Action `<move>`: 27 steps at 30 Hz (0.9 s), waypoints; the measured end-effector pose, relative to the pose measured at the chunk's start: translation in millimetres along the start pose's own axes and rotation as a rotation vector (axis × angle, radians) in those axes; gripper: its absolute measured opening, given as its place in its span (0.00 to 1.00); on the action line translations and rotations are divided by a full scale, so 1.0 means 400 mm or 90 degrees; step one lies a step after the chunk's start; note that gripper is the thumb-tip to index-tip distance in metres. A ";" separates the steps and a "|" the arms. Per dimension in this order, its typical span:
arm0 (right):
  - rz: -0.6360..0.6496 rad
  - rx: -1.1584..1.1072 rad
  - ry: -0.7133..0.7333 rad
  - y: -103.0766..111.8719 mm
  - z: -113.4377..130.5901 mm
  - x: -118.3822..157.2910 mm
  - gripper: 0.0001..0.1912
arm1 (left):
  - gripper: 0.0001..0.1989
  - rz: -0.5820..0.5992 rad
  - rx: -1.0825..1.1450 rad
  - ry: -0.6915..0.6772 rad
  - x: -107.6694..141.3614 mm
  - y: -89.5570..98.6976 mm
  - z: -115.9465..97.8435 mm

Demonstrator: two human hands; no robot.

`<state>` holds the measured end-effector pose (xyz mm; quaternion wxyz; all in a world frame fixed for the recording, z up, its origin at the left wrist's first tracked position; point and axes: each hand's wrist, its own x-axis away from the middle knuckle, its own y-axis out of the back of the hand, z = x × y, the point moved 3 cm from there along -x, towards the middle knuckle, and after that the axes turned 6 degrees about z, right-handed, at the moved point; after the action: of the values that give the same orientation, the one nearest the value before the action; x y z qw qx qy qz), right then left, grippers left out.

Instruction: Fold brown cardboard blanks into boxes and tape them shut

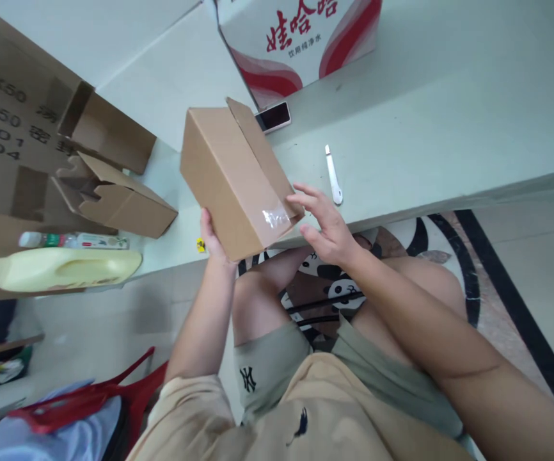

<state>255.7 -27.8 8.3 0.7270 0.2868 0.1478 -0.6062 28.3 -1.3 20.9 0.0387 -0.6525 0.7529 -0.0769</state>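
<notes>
A brown cardboard box [238, 179] is tilted above the front edge of the pale table, with a flap standing loose along its upper right side. Clear shiny tape [275, 219] lies on the box near its lower right end. My left hand [213, 238] holds the box from the lower left, its thumb against the side and its other fingers hidden behind. At the box's right end is my right hand [324, 224], fingers spread, fingertips at the flap's edge. A white utility knife [333, 175] lies on the table to the right.
A red and white carton [306, 48] stands at the back, a dark-screened device [275, 117] before it. At left are an open small box [126, 202], larger cardboard boxes, a clear bottle [73, 241] and a pale yellow bottle [66, 267]. A red chair [89, 403] stands lower left.
</notes>
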 end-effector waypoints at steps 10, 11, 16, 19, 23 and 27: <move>-0.059 0.071 -0.015 0.049 -0.013 -0.005 0.19 | 0.27 -0.196 -0.103 -0.010 0.015 -0.037 0.100; -0.044 0.075 -0.007 0.045 -0.012 -0.007 0.19 | 0.28 -0.228 -0.161 -0.088 0.015 -0.024 0.061; 0.087 0.081 0.035 0.013 0.002 -0.013 0.20 | 0.22 -0.080 -0.393 -0.277 -0.079 -0.074 -0.167; 0.086 0.063 0.029 0.016 0.005 -0.006 0.22 | 0.21 0.073 -0.520 -0.228 -0.191 -0.124 -0.204; -0.066 0.084 -0.056 0.055 -0.024 0.008 0.23 | 0.17 0.086 -0.478 -0.199 -0.290 -0.093 -0.148; -0.099 0.273 -0.224 0.087 -0.074 0.005 0.19 | 0.16 0.055 -0.484 -0.159 -0.288 -0.058 -0.117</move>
<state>293.7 -8.2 -7.9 0.6157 0.3125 -0.0907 -0.7177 60.5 112.6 66.1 -0.1114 -0.5921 0.7441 0.2887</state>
